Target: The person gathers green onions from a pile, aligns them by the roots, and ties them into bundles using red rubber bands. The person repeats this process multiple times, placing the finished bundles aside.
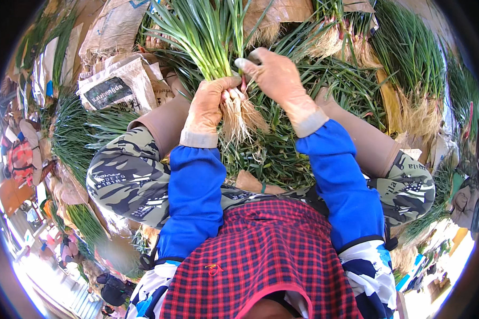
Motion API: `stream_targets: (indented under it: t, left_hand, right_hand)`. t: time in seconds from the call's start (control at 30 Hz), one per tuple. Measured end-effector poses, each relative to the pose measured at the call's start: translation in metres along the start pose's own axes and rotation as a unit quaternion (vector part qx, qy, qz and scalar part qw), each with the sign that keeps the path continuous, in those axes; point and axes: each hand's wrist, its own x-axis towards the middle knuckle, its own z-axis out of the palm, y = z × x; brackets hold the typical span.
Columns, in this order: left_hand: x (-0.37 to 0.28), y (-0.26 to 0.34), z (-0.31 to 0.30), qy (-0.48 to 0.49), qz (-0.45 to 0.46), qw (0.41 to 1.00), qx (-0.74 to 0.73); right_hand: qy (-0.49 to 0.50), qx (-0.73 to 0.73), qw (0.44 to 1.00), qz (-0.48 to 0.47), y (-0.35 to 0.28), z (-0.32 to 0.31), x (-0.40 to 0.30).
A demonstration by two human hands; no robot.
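My left hand (207, 103), in a soiled light-coloured glove, grips a bunch of green garlic (213, 60) just above its bulbs. The leaves fan out away from me, and pale stringy roots (239, 117) hang below the fist. Beside the bunch stands a separate stalk with a pinkish bulb (243, 84). My right hand (277, 75), gloved likewise, is at this stalk, its thumb tip against or just beside it. Whether the fingers pinch the stalk cannot be made out. Loose green leaves (275, 155) lie heaped beneath both hands, between my legs.
A printed woven sack (115, 87) lies left of my left hand. Rooted green bundles stand at the right (411, 56) and top (331, 36); more greens (70, 135) lie at left. My bent knees flank the leaf heap. Other people (22, 155) appear at the far left.
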Motion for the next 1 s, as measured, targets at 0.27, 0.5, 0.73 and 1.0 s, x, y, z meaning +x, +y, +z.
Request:
stream_targets:
  t: [0.27,0.5,0.73,1.0]
  left_hand:
    - [0.004,0.011,-0.013,-0.062,-0.065,0.992,-0.085]
    - [0.003,0.009,-0.018,-0.138,-0.068,0.980,-0.127]
    - [0.004,0.009,-0.018,-0.072,-0.070,0.989,-0.109]
    - [0.008,0.004,-0.021,-0.020,-0.025,0.999,-0.043]
  right_hand:
    - [-0.092,0.523,0.835,0.144,0.031,-0.022,0.008]
    - [0.073,0.558,0.799,0.213,0.057,-0.048,0.014]
    - [-0.264,0.475,0.829,0.135,0.004,-0.022,-0.010]
    - [-0.241,0.338,0.905,0.091,0.002,-0.015,-0.001]
